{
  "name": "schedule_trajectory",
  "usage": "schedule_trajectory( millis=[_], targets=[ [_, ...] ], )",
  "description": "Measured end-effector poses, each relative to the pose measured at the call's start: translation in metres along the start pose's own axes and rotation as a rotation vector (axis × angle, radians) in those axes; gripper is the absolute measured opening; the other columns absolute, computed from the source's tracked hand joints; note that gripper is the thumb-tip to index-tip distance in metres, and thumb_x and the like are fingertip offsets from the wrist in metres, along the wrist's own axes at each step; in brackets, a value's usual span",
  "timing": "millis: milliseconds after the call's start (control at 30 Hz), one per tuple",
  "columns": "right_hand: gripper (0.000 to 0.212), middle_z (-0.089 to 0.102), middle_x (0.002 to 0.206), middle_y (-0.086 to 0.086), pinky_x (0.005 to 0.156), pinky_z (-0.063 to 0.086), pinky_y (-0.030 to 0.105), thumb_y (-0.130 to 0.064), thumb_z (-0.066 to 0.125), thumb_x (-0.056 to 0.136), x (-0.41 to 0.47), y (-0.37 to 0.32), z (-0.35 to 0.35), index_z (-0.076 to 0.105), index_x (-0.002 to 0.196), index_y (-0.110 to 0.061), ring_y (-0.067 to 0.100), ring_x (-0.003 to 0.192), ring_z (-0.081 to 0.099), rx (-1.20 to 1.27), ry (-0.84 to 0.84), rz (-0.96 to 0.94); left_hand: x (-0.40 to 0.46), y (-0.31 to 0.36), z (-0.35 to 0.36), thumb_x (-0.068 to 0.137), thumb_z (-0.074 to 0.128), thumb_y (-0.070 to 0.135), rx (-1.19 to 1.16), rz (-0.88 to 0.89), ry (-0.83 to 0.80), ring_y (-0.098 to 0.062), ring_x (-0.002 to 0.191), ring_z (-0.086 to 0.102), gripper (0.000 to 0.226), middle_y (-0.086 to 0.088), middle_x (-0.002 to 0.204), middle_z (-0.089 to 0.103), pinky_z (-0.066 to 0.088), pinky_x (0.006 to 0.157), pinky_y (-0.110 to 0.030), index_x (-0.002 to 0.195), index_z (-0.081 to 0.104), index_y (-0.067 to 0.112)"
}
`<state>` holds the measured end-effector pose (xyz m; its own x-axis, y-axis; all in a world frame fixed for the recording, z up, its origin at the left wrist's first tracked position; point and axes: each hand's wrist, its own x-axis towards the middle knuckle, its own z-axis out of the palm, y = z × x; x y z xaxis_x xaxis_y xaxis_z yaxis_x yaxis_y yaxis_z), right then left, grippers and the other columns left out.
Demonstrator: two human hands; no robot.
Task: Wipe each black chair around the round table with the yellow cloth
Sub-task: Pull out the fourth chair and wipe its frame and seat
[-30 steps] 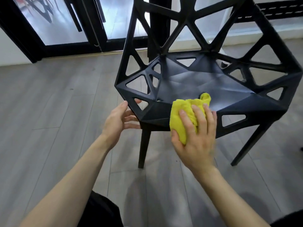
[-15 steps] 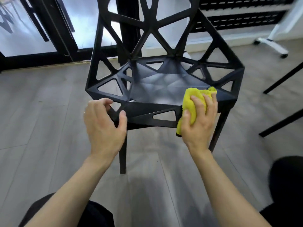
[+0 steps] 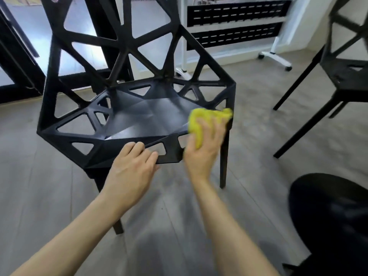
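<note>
A black chair (image 3: 139, 116) with triangular cut-outs stands on the wood floor in front of me, its seat facing me. My right hand (image 3: 203, 148) holds the yellow cloth (image 3: 207, 120) bunched against the seat's front right corner, fingers curled over the fabric. My left hand (image 3: 131, 168) rests on the chair's front rim near the middle, its fingertips curled over the edge.
A second black chair (image 3: 346, 72) stands at the right. A white wheeled stand (image 3: 276, 56) and black slatted panels (image 3: 235, 22) lie behind. Dark glass door frames (image 3: 18, 62) fill the back left. A dark rounded shape (image 3: 330, 216) sits at lower right.
The cloth and my right hand have slid from the seat's front middle to its right corner. My left hand has shifted from the chair's left front corner to the front rim's middle.
</note>
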<state>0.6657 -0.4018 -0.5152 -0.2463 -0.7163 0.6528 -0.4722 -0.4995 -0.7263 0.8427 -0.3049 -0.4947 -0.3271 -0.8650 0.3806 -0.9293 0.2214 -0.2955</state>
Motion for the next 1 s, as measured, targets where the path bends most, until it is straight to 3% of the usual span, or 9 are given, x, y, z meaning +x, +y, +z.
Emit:
schedule_trajectory(
  millis=[67, 133, 267, 367, 533, 700, 767, 867, 1000],
  targets=[
    [0.045, 0.05, 0.155, 0.015, 0.126, 0.021, 0.065, 0.001, 0.068, 0.086, -0.038, -0.014, -0.006, 0.071, 0.129, -0.009, 0.043, 0.158, 0.026, 0.035, -0.253, -0.223, 0.004, -0.005, 0.004, 0.111, 0.048, 0.036, -0.022, 0.001, 0.054, -0.032, 0.088, 0.05, 0.034, -0.002, 0.086, 0.067, 0.045, 0.09, -0.046, 0.096, 0.069, 0.013],
    [0.045, 0.051, 0.154, 0.015, 0.127, 0.021, 0.063, 0.003, 0.066, 0.084, -0.027, 0.013, -0.021, 0.072, 0.128, -0.006, 0.04, 0.159, 0.024, 0.032, -0.324, -0.302, 0.004, -0.007, 0.006, 0.11, 0.052, 0.035, -0.044, 0.003, 0.081, -0.032, 0.086, 0.049, 0.031, 0.0, 0.083, 0.067, 0.045, 0.089, -0.046, 0.092, 0.068, 0.015],
    [0.041, 0.046, 0.158, 0.004, 0.125, 0.031, 0.053, -0.014, 0.057, 0.095, 0.067, 0.074, -0.039, 0.065, 0.135, -0.018, 0.029, 0.158, 0.027, -0.045, -0.063, 0.116, 0.007, -0.001, 0.003, 0.108, 0.055, 0.031, -0.053, -0.04, 0.103, -0.031, 0.085, 0.047, 0.026, 0.001, 0.081, 0.067, 0.045, 0.09, -0.046, 0.09, 0.066, 0.016],
    [0.044, 0.049, 0.151, 0.004, 0.116, 0.04, 0.052, -0.02, 0.053, 0.094, 0.085, 0.07, -0.033, 0.062, 0.137, -0.022, 0.028, 0.145, 0.043, -0.067, -0.038, 0.28, 0.007, 0.0, 0.002, 0.106, 0.056, 0.029, -0.06, -0.041, 0.104, -0.031, 0.084, 0.047, 0.025, 0.001, 0.08, 0.066, 0.045, 0.09, -0.045, 0.088, 0.066, 0.015],
    [0.054, 0.046, 0.159, 0.009, 0.127, 0.025, 0.056, -0.001, 0.066, 0.084, 0.012, 0.029, -0.044, 0.068, 0.136, -0.015, 0.035, 0.159, 0.023, -0.126, -0.344, -0.199, 0.006, -0.001, 0.004, 0.106, 0.055, 0.03, -0.066, -0.022, 0.116, -0.031, 0.083, 0.047, 0.027, 0.0, 0.079, 0.066, 0.046, 0.087, -0.045, 0.088, 0.068, 0.014],
    [0.049, 0.059, 0.143, 0.007, 0.127, 0.027, 0.051, -0.012, 0.062, 0.085, 0.022, -0.011, -0.025, 0.07, 0.132, -0.015, 0.032, 0.153, 0.036, -0.011, -0.742, -0.509, 0.01, -0.013, -0.011, 0.103, 0.06, 0.035, -0.137, 0.087, 0.134, -0.03, 0.077, 0.054, 0.029, 0.003, 0.079, 0.068, 0.05, 0.077, -0.045, 0.096, 0.076, 0.012],
    [0.047, 0.063, 0.134, 0.002, 0.127, 0.025, 0.049, -0.027, 0.055, 0.089, 0.059, -0.012, -0.009, 0.068, 0.134, -0.022, 0.027, 0.143, 0.045, -0.085, -0.887, -0.434, 0.01, -0.023, -0.028, 0.103, 0.064, 0.036, -0.238, 0.085, 0.174, -0.027, 0.075, 0.061, 0.026, 0.005, 0.08, 0.071, 0.052, 0.076, -0.043, 0.096, 0.08, 0.016],
    [0.049, 0.061, 0.137, 0.002, 0.12, 0.033, 0.049, -0.045, 0.042, 0.093, 0.134, -0.002, 0.032, 0.062, 0.138, -0.039, 0.026, 0.135, 0.044, -0.414, -1.064, -0.097, 0.011, -0.048, -0.049, 0.103, 0.066, 0.033, -0.279, -0.056, 0.241, -0.021, 0.075, 0.066, 0.023, 0.006, 0.081, 0.075, 0.054, 0.078, -0.042, 0.094, 0.083, 0.02],
    [0.067, 0.057, 0.146, 0.019, 0.116, 0.032, 0.053, -0.044, 0.029, 0.083, 0.145, -0.019, 0.104, 0.054, 0.143, -0.024, 0.041, 0.138, 0.046, -0.732, -1.082, -0.022, 0.011, -0.127, -0.053, 0.103, 0.066, 0.028, -0.25, -0.395, 0.299, -0.02, 0.086, 0.065, 0.018, 0.004, 0.089, 0.077, 0.054, 0.083, -0.042, 0.098, 0.082, 0.021]
  ],
)
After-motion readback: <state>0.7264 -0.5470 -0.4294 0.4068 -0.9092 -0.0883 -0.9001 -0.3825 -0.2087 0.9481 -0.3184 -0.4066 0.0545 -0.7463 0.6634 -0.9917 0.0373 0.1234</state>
